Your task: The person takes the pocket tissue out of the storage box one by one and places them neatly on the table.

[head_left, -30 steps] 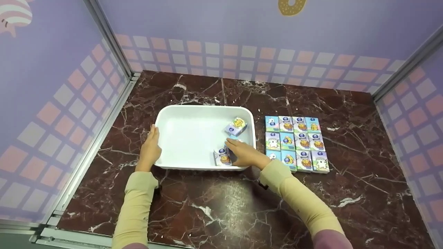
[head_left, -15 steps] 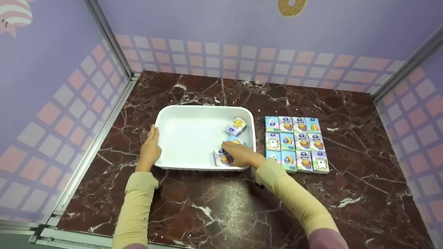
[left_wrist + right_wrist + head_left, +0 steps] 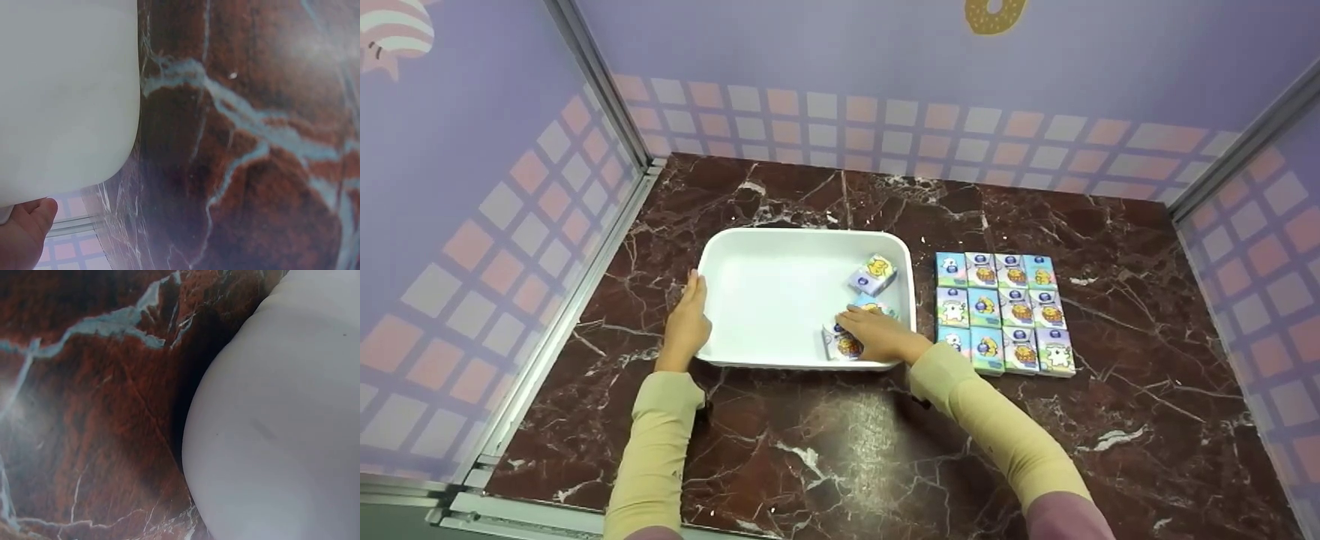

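A white tray [image 3: 769, 300] stands on the dark red marbled table. My left hand [image 3: 687, 322] lies along the tray's left wall, its fingers pointing up toward the rim. In the left wrist view, part of that hand [image 3: 28, 233] shows beside the tray's corner. My right hand [image 3: 881, 335] reaches over the tray's front right and covers part of a purple tissue pack [image 3: 844, 346] near the front wall. Its underside is hidden, so its grip cannot be told. Behind it lie a blue tissue pack [image 3: 868, 302] and a tilted lilac one [image 3: 873, 274].
Right of the tray, several cartoon-printed tissue packs [image 3: 1017, 309] lie side by side in rows on the table [image 3: 810, 450]. Purple walls [image 3: 840, 45] enclose the back and sides. In the right wrist view, the tray's white outside [image 3: 270, 439] fills the right half.
My right hand has shifted slightly left over the front purple pack, uncovering more of the blue pack behind it. The left hand has stayed at the tray's left wall.
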The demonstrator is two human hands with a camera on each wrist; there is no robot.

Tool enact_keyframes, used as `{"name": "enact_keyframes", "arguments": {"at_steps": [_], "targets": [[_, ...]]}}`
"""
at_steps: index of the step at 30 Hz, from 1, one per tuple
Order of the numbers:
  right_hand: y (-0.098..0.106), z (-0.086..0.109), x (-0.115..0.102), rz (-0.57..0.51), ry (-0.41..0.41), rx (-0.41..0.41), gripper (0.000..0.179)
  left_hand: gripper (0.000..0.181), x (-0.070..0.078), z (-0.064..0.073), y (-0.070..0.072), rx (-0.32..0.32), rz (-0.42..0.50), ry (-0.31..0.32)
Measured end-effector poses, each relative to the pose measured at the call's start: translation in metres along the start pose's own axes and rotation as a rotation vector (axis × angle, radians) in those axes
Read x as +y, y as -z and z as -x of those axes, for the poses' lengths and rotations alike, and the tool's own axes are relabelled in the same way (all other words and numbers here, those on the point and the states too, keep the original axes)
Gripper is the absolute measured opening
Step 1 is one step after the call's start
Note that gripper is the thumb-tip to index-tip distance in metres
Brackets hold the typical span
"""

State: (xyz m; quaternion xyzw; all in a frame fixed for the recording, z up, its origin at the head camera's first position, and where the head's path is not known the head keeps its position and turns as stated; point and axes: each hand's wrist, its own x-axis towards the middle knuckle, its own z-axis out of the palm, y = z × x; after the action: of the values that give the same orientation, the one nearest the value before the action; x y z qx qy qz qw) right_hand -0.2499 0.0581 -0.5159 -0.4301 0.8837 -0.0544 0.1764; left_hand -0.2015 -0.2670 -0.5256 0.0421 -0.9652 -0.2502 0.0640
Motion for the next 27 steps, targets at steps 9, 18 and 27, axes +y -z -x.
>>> {"name": "enact_keyframes", "arguments": {"at_steps": [9, 18, 27], "targets": [[-0.002, -0.003, 0.002, -0.040, 0.013, 0.044, 0.070, 0.062, 0.000, -0.001, 0.001, -0.012, 0.000, 0.007], [-0.001, 0.000, 0.000, -0.174, -0.005, 0.094, 0.076, 0.063, 0.002, -0.001, 0.001, -0.008, 0.014, 0.012], [0.008, 0.005, -0.002, -0.236, -0.010, 0.116, 0.082, 0.064, -0.001, -0.001, 0.001, -0.019, 0.023, 0.021]]}}
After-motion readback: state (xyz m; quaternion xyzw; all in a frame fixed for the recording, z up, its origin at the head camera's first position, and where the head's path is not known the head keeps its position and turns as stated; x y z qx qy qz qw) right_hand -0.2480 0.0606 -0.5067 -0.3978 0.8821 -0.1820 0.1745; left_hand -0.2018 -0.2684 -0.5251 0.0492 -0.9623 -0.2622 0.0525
